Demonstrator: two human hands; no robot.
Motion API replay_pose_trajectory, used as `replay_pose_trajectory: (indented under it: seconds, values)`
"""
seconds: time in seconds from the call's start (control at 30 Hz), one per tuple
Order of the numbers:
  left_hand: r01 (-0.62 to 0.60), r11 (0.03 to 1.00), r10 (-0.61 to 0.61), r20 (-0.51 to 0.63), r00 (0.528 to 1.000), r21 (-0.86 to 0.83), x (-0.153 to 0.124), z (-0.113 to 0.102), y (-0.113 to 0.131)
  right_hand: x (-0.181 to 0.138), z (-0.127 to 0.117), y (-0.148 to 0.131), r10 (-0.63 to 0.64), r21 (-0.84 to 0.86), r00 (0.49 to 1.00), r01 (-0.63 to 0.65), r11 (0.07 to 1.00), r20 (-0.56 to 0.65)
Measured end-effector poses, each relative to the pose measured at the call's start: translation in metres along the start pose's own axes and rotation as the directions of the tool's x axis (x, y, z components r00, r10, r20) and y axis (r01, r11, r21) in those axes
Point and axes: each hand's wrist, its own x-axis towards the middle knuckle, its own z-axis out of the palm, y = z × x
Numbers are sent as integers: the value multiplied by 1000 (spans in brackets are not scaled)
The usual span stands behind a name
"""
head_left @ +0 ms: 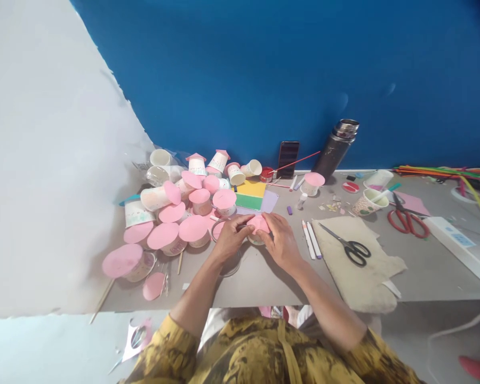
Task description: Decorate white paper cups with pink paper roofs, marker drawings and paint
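Note:
Both my hands meet over a small paper cup topped with a pink paper cone (258, 224) at the middle of the grey table (264, 277). My left hand (231, 238) pinches the cup's left side with curled fingers. My right hand (279, 240) curls over the pink top from the right. The cup's lower part is mostly hidden by my fingers. A clear round ring (228, 264) lies under my left wrist.
A heap of pink-topped paper cups (184, 213) fills the table's left. Coloured paper sheets (251, 195) lie behind my hands. Two marker pens (312, 240), black scissors (350, 248) on a cloth, red scissors (408, 221), a dark flask (336, 149) and a phone (288, 158) stand to the right.

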Motion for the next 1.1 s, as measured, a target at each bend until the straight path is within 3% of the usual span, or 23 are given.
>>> replay_pose_trajectory:
  seconds: [0.33, 0.6, 0.73, 1.0, 1.1]
  values:
    - [-51, 997, 51, -12, 999, 63, -3, 1, 4, -8, -11, 0, -65, -87, 994, 57, 995, -88]
    - [-122, 973, 130, -32, 991, 198, -8, 2, 6, -17, -2, -11, 40, -258, 999, -47, 965, -33]
    - [-175, 951, 191, -36, 981, 257, -8, 2, 4, -17, -1, -13, 71, -273, 997, -69, 959, -2]
    - [-165, 942, 185, -39, 982, 293, -9, 0, 2, -13, -5, -16, 71, -279, 997, -64, 958, 14]
    - [-222, 897, 266, -66, 962, 382, -12, -1, 7, -11, -6, -16, 62, -269, 998, -59, 961, 1]
